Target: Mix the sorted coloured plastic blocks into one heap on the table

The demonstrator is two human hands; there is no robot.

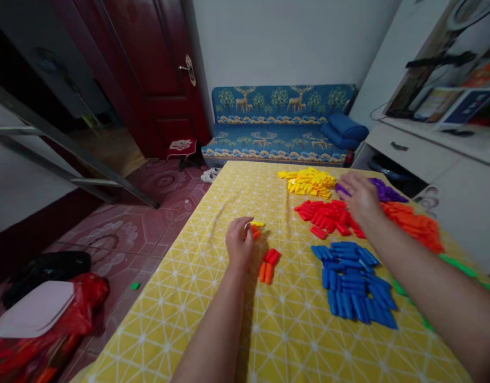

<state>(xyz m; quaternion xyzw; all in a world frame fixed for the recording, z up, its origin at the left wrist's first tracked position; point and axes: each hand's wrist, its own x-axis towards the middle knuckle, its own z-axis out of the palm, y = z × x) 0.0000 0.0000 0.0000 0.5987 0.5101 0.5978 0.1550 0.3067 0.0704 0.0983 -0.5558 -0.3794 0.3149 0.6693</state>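
My left hand (239, 242) is over the middle of the table, its fingers curled against small orange plastic pieces (256, 232) and a yellow piece (258, 224). Just below it, two red pieces (272, 256) lie end to end with two orange pieces (265, 272). My right hand (360, 197), smeared by motion, reaches to the purple pile (388, 190) at the far side. A bit of purple shows by its fingertips; whether the fingers grip it is unclear. Close by are the yellow pile (311, 182) and the red pile (324, 215).
Nearer me lies a blue pile (352, 282). An orange pile (414, 223) and green pieces (458, 265) sit at the right, the green partly behind my right forearm. Beyond the patterned tablecloth (197, 266) stand a blue sofa (269, 133) and a white cabinet (440, 165).
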